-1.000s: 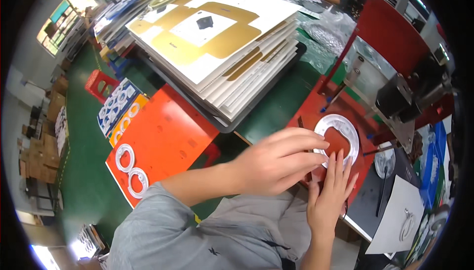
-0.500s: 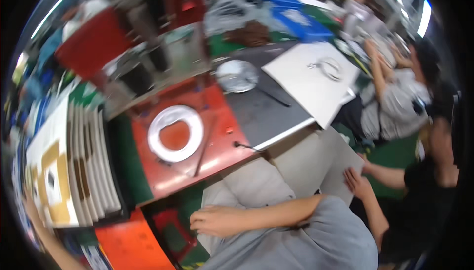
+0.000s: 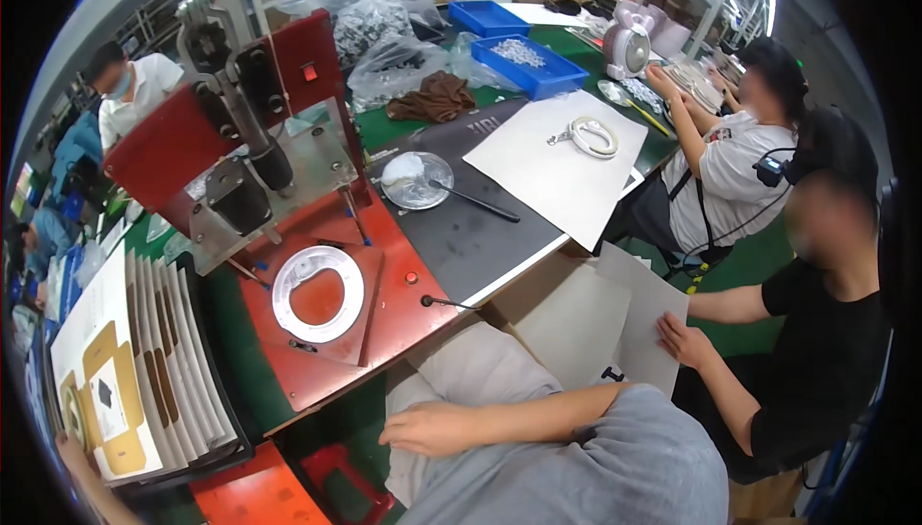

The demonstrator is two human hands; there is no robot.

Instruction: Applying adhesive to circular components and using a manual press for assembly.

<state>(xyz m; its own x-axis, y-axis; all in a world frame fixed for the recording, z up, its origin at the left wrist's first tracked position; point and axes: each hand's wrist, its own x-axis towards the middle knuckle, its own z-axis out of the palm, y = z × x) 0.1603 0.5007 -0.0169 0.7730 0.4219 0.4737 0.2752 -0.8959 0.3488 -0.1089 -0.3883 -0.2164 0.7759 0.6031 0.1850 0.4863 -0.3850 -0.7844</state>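
My right hand (image 3: pixel 434 428) rests on my light trousers, fingers lying loosely and holding nothing. At the far left edge, my left hand (image 3: pixel 73 450) is beside the stack of white boards with brown cardboard (image 3: pixel 178 362). A small round pale thing (image 3: pixel 73 412) shows just above its fingers, which are partly hidden; whether they grip it I cannot tell. In front of me a white ring (image 3: pixel 349 314) lies flat on the red base (image 3: pixel 408 318) of a hand press (image 3: pixel 252 155). The press's dark plunger stands above and behind the ring.
On the dark mat are a clear round dish (image 3: pixel 415 196) and a black-handled tool (image 3: pixel 485 204). A pale sheet (image 3: pixel 538 165) bears another ring (image 3: pixel 594 138). Behind are blue trays (image 3: pixel 530 62) and a brown cloth (image 3: pixel 432 97). At right a co-worker (image 3: pixel 816 333) holds a grey board (image 3: pixel 645 304).
The view has turned and steadied, so the press and bench appear shifted left. My left hand shows lower beside the boards. My right hand stays on my leg.
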